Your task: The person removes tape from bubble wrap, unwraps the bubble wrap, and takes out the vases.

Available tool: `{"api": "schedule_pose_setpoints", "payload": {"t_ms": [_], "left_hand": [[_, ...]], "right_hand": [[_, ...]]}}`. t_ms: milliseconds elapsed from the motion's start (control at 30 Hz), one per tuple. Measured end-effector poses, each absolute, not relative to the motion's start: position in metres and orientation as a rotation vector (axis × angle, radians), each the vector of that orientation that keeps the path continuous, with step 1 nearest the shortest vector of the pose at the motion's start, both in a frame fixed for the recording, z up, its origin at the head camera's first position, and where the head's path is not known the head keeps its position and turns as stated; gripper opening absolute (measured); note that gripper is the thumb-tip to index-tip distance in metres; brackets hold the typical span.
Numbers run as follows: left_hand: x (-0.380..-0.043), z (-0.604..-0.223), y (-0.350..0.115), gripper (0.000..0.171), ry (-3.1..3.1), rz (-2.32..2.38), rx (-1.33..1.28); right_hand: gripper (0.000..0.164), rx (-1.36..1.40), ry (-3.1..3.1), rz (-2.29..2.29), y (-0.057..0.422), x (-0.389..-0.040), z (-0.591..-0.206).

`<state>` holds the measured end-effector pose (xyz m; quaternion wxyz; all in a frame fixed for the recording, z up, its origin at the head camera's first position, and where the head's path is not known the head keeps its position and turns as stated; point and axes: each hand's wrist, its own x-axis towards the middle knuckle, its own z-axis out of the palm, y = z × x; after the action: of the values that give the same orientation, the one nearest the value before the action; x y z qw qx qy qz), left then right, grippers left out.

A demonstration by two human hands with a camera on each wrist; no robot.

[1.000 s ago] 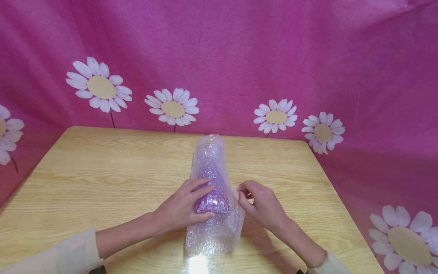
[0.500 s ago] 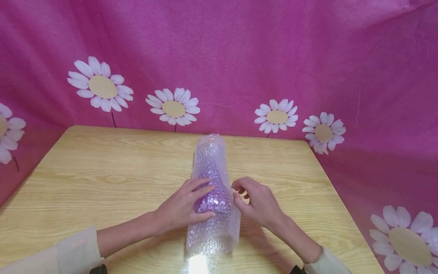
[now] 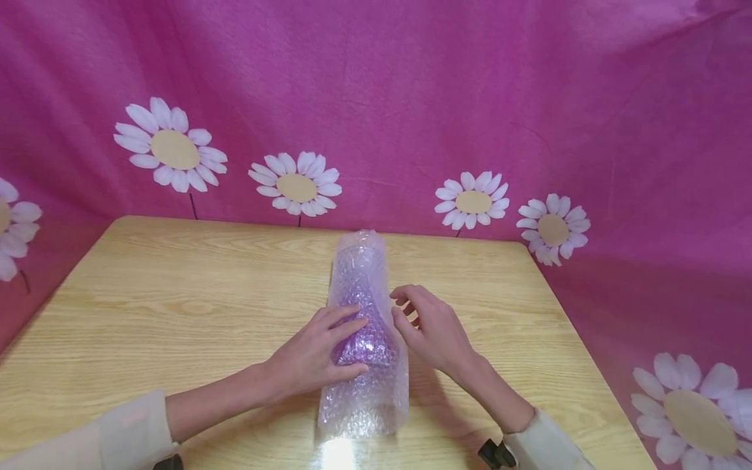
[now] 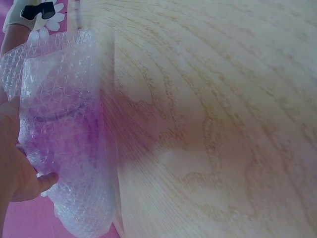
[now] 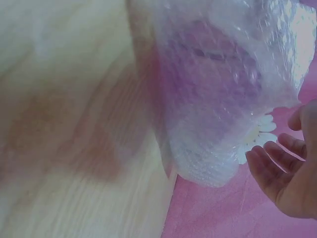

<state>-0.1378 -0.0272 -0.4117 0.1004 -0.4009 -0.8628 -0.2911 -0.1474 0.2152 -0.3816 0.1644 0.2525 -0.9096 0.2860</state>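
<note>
A purple object [image 3: 373,343], its kind blurred by the wrapping, lies inside a long roll of clear bubble wrap [image 3: 361,267] at the middle of the table. My left hand [image 3: 311,356] rests on the roll from the left, fingers spread and fairly straight over the purple part. On the other side, my right hand [image 3: 437,329] hovers by the roll's right edge with loosely bent fingers. The right wrist view shows nothing between those fingers [image 5: 270,171], and the thumb is close to a corner of the wrap. Loose wrap extends past the purple object at the near end.
The wooden table [image 3: 194,294] has its far edge against a pink curtain [image 3: 376,98] printed with white daisies. Bare wood lies on both sides of the roll. A dark wrist device [image 3: 496,454] sits at the right cuff.
My right hand has let go of the wrap's loose right edge and moved left and slightly away from me. That edge now lies closer round the roll. The left hand has stayed in place.
</note>
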Motion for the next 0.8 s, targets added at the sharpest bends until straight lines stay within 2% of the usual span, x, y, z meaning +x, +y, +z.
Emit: {"api": "schedule_pose_setpoints", "payload": {"t_ms": [233,533,800], "left_hand": [[-0.138,-0.412,-0.028,0.072,-2.552,-0.848,-1.183],[-0.138,-0.412,-0.028,0.073,-2.550,-0.841,-1.186],[-0.138,-0.412,-0.028,0.072,-2.538,-0.834,-1.196]], "right_hand": [[0.025,0.686,-2.660,0.864,0.209,-0.160,-0.379],[0.051,0.650,-2.796,0.898,0.201,-0.171,-0.381],[0.055,0.654,-2.836,0.855,0.192,-0.183,-0.378]]}}
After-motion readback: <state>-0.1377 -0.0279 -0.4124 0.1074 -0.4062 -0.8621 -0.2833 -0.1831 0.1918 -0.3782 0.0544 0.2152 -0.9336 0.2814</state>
